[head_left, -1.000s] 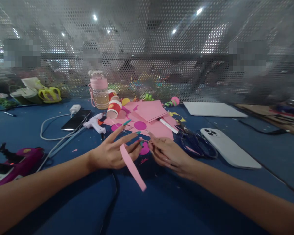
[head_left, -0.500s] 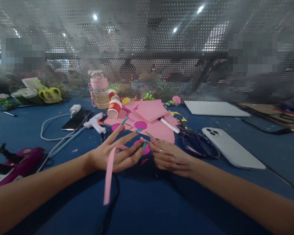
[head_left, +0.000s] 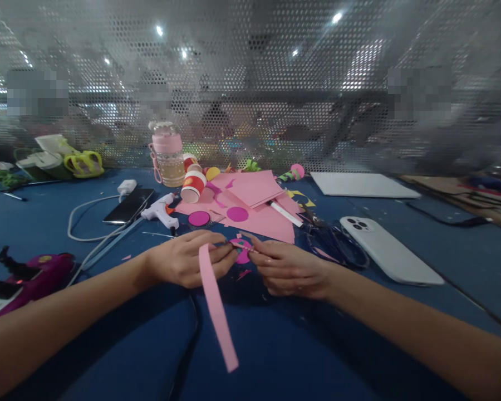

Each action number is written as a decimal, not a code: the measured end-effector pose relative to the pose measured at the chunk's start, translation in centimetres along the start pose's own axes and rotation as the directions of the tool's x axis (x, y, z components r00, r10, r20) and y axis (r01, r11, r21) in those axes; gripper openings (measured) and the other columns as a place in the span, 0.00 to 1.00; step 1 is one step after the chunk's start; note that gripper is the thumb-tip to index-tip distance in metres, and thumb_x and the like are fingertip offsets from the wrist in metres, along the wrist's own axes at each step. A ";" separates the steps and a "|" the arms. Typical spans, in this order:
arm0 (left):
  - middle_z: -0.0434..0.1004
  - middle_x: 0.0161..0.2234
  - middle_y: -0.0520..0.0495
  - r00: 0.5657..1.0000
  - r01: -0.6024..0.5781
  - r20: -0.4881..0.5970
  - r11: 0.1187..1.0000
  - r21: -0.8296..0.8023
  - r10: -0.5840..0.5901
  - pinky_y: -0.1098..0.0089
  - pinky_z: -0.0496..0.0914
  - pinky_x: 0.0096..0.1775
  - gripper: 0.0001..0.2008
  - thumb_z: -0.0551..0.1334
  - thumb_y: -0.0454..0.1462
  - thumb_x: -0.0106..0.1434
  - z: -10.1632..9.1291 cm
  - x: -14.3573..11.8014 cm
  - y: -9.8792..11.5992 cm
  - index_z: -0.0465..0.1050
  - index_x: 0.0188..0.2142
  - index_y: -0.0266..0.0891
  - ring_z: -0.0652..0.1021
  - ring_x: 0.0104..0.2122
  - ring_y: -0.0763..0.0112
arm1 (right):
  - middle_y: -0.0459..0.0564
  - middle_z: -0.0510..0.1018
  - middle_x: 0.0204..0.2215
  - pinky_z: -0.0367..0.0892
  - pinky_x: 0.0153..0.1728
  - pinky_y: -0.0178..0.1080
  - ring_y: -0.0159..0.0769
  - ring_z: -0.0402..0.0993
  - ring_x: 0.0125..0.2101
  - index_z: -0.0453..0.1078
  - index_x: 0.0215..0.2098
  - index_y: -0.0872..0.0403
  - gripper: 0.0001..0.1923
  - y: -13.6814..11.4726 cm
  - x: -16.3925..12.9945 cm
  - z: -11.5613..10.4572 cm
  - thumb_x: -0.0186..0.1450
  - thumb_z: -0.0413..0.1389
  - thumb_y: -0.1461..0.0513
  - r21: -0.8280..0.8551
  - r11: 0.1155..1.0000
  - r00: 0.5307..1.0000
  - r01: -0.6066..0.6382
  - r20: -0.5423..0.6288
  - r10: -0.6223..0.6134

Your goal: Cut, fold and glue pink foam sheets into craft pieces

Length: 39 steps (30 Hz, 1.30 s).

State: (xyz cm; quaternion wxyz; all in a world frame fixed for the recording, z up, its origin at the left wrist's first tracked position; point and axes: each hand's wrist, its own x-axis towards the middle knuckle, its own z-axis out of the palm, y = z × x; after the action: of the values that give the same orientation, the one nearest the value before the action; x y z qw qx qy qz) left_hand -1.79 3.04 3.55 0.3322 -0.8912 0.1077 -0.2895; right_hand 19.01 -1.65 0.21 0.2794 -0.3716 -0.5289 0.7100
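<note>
A pink paper strip [head_left: 219, 312] hangs from the fingers of my left hand [head_left: 190, 259], its loose end dangling toward the table's near edge. My left fingers are closed on the strip. My right hand [head_left: 290, 267] is closed too, pinching the end of a thin pink twisted piece [head_left: 245, 247] that spans the small gap between both hands. Whether a stick lies inside it I cannot tell. Beneath the fingertips lies a magenta paper circle [head_left: 242, 256], partly hidden. Two more magenta circles, one on the left [head_left: 199, 218] and one in the middle [head_left: 237, 214], are just beyond.
Pink paper sheets [head_left: 254, 189], a white marker [head_left: 286, 213] and dark-handled scissors [head_left: 336, 248] lie beyond my hands. A white phone [head_left: 390, 250] is at right. Leftward are a glue gun [head_left: 161, 210], a black phone [head_left: 129, 206], cables and a bottle [head_left: 167, 156] beside paper cups [head_left: 192, 186].
My left hand's spread fingers have curled in over the twisted piece. The strip's hanging end has swung to the right. My right hand keeps its pinch, nearly in place.
</note>
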 end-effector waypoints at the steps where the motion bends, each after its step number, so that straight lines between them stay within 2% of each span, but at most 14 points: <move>1: 0.78 0.32 0.46 1.000 -0.006 -0.006 1.000 0.025 0.006 0.73 0.73 0.37 0.08 0.56 0.28 0.57 -0.1 0.1 -0.1 0.72 0.35 0.33 0.77 0.32 0.71 | 0.32 0.48 0.02 0.47 0.08 0.27 0.21 0.40 0.03 0.53 0.16 0.53 0.23 -0.3 -0.1 0.4 0.62 0.40 0.48 0.037 0.999 1.000 0.001 0.014 -0.001; 3: 0.78 0.30 0.49 0.999 -0.024 -0.023 0.997 0.074 0.026 0.76 0.73 0.37 0.08 0.55 0.27 0.57 -0.2 0.2 -0.2 0.72 0.33 0.34 0.77 0.30 0.74 | 0.34 0.51 0.03 0.45 0.08 0.27 0.21 0.43 0.04 0.56 0.16 0.54 0.25 -0.6 -0.2 1.1 0.62 0.40 0.46 0.060 0.997 0.999 0.039 -0.026 -0.037; 6: 0.78 0.27 0.50 0.999 -0.017 -0.041 0.996 0.093 0.021 0.76 0.73 0.37 0.08 0.54 0.26 0.58 0.0 0.0 -0.3 0.71 0.32 0.35 0.77 0.30 0.74 | 0.39 0.59 0.05 0.47 0.08 0.27 0.22 0.52 0.06 0.60 0.18 0.55 0.26 -0.7 -0.4 1.4 0.61 0.40 0.45 -0.083 0.985 0.969 0.150 -0.188 -0.163; 10: 0.77 0.27 0.48 0.998 0.002 -0.069 0.998 0.070 0.003 0.75 0.74 0.36 0.06 0.56 0.26 0.57 0.2 -0.3 -0.2 0.71 0.32 0.32 0.77 0.30 0.72 | 0.39 0.65 0.14 0.60 0.14 0.30 0.27 0.63 0.13 0.59 0.33 0.53 0.19 -0.9 -0.8 0.9 0.62 0.41 0.48 -0.402 0.863 0.856 0.306 -0.281 -0.434; 11: 0.77 0.27 0.48 0.997 0.007 -0.078 0.998 0.058 -0.002 0.75 0.74 0.35 0.06 0.56 0.26 0.57 0.2 -0.2 -0.2 0.71 0.32 0.32 0.77 0.30 0.72 | 0.41 0.67 0.18 0.63 0.17 0.31 0.28 0.66 0.17 0.59 0.36 0.54 0.17 -1.0 -0.9 0.7 0.62 0.43 0.49 -0.541 0.765 0.801 0.349 -0.252 -0.543; 13: 0.78 0.27 0.47 0.996 0.031 -0.087 0.999 0.028 -0.028 0.75 0.74 0.34 0.06 0.56 0.26 0.57 0.0 0.0 -0.1 0.71 0.31 0.31 0.77 0.30 0.71 | 0.47 0.70 0.26 0.66 0.25 0.34 0.30 0.69 0.25 0.59 0.39 0.54 0.15 -1.1 -1.2 0.4 0.62 0.47 0.52 -0.804 0.454 0.675 0.384 -0.091 -0.732; 16: 0.78 0.26 0.48 0.995 0.054 -0.087 0.999 -0.009 -0.054 0.75 0.74 0.32 0.06 0.56 0.26 0.57 -0.2 0.5 -0.1 0.71 0.30 0.32 0.77 0.28 0.72 | 0.52 0.72 0.30 0.66 0.30 0.36 0.33 0.69 0.30 0.62 0.36 0.56 0.10 -1.2 -1.5 0.1 0.64 0.46 0.57 -0.948 -0.008 0.545 0.317 0.189 -0.817; 18: 0.77 0.25 0.49 0.993 0.034 -0.110 0.999 -0.023 -0.036 0.76 0.74 0.31 0.07 0.55 0.26 0.57 -0.4 0.8 -0.1 0.71 0.29 0.32 0.77 0.27 0.73 | 0.51 0.72 0.26 0.65 0.29 0.36 0.33 0.69 0.29 0.63 0.33 0.56 0.09 -1.2 -1.6 0.1 0.66 0.43 0.61 -0.946 -0.166 0.511 0.278 0.291 -0.809; 21: 0.77 0.23 0.49 0.990 0.017 -0.139 0.999 -0.034 -0.022 0.77 0.73 0.31 0.08 0.55 0.25 0.57 -0.6 1.1 0.0 0.71 0.28 0.32 0.76 0.26 0.74 | 0.51 0.73 0.24 0.65 0.28 0.36 0.34 0.69 0.27 0.64 0.33 0.57 0.09 -1.1 -1.8 0.1 0.65 0.44 0.62 -0.933 -0.244 0.497 0.264 0.348 -0.795; 24: 0.77 0.24 0.47 0.994 0.048 -0.099 0.998 -0.041 -0.051 0.77 0.74 0.32 0.07 0.56 0.25 0.56 -1.0 1.3 0.0 0.71 0.28 0.33 0.76 0.27 0.73 | 0.51 0.74 0.25 0.65 0.30 0.36 0.34 0.70 0.28 0.66 0.34 0.56 0.10 -1.0 -1.8 0.1 0.65 0.45 0.61 -0.936 -0.204 0.510 0.288 0.330 -0.794; 26: 0.78 0.25 0.46 0.995 0.061 -0.079 0.997 -0.052 -0.065 0.76 0.74 0.32 0.06 0.57 0.25 0.55 -1.1 1.3 0.0 0.72 0.29 0.33 0.77 0.27 0.72 | 0.50 0.74 0.26 0.64 0.30 0.36 0.34 0.69 0.29 0.67 0.34 0.54 0.10 -1.0 -1.8 0.3 0.65 0.45 0.61 -0.947 -0.112 0.533 0.301 0.265 -0.804; 31: 0.79 0.27 0.48 0.991 0.057 -0.116 0.997 -0.049 -0.063 0.75 0.74 0.30 0.07 0.57 0.27 0.56 -0.8 0.8 0.1 0.73 0.29 0.37 0.78 0.27 0.70 | 0.48 0.70 0.22 0.62 0.26 0.36 0.33 0.67 0.24 0.65 0.27 0.52 0.10 -0.7 -1.6 1.9 0.63 0.46 0.59 -0.912 0.337 0.593 0.234 -0.141 -0.793; 36: 0.79 0.35 0.51 0.967 0.217 -0.079 0.947 -0.238 -0.242 0.65 0.73 0.39 0.11 0.59 0.29 0.54 -0.1 -0.2 0.7 0.72 0.36 0.44 0.77 0.38 0.65 | 0.40 0.65 0.14 0.56 0.14 0.30 0.25 0.59 0.12 0.62 0.24 0.54 0.13 -0.5 -1.0 3.3 0.60 0.49 0.54 -0.466 0.847 0.756 0.256 -0.449 -0.476; 39: 0.78 0.37 0.54 0.933 0.304 -0.060 0.867 -0.394 -0.354 0.64 0.70 0.43 0.14 0.60 0.30 0.54 -0.1 -0.3 0.8 0.71 0.38 0.50 0.77 0.38 0.68 | 0.37 0.61 0.10 0.46 0.08 0.27 0.20 0.50 0.08 0.59 0.20 0.55 0.15 -0.7 -0.7 3.3 0.57 0.53 0.53 -0.102 0.967 0.852 0.232 -0.460 -0.252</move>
State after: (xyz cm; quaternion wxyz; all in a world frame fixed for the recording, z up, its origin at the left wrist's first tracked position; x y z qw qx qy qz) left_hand -2.10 2.48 2.97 0.0921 -0.9227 0.0291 -0.3733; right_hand 16.67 -3.81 1.57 0.4780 -0.4685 -0.5032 0.5466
